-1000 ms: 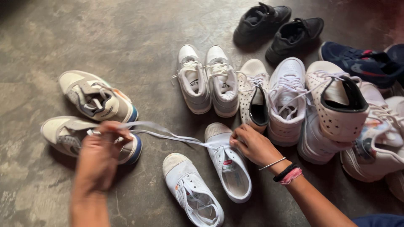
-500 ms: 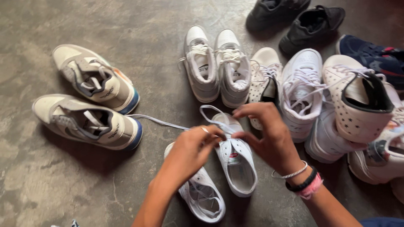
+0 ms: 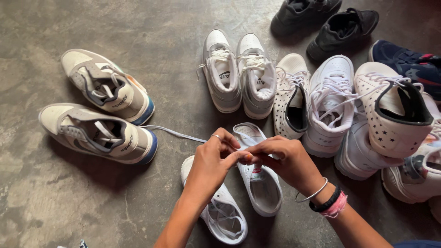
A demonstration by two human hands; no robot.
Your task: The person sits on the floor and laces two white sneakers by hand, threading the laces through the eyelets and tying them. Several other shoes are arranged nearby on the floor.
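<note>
Both hands meet fingertip to fingertip: left hand (image 3: 213, 158) and right hand (image 3: 285, 160) pinched shut on a white lace (image 3: 177, 133), which trails left toward the grey sneaker (image 3: 98, 138). Directly beneath, white shoe (image 3: 258, 177) lies toe away, red-green label inside. Floor (image 3: 55, 202): bare concrete.

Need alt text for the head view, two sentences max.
Both hands, left hand and right hand, meet over a white sneaker on a concrete floor, pinching its white lace, which trails left. More sneakers surround them: a grey pair left, white ones and a black pair right.
</note>
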